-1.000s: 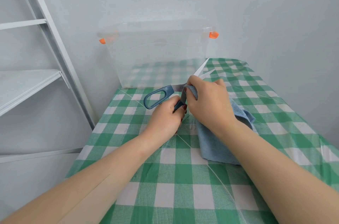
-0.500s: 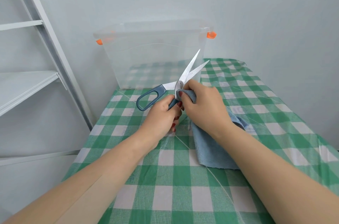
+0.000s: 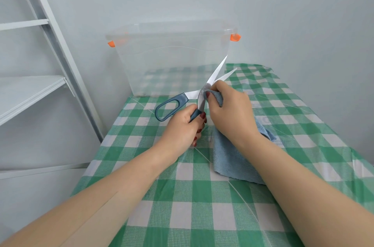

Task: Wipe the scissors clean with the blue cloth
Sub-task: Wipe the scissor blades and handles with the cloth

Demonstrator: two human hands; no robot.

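Observation:
The scissors [image 3: 215,73] have dark blue handles and shiny blades spread apart, pointing up and away towards the clear box. My left hand [image 3: 182,128] grips the lower handle, while the other handle loop sticks out free to the left. My right hand [image 3: 230,112] pinches a fold of the blue cloth [image 3: 230,157] against the blades near the pivot. The rest of the cloth hangs down under my right wrist onto the table.
A clear plastic storage box [image 3: 172,58] with orange clips stands at the back of the green-and-white checked table [image 3: 182,196]. A white shelf frame [image 3: 30,89] stands to the left. Grey walls close off the back and right.
The blades have come into view and opened wider. My right hand with the cloth slid from covering the blades down towards the pivot, and the scissors tilted more upright.

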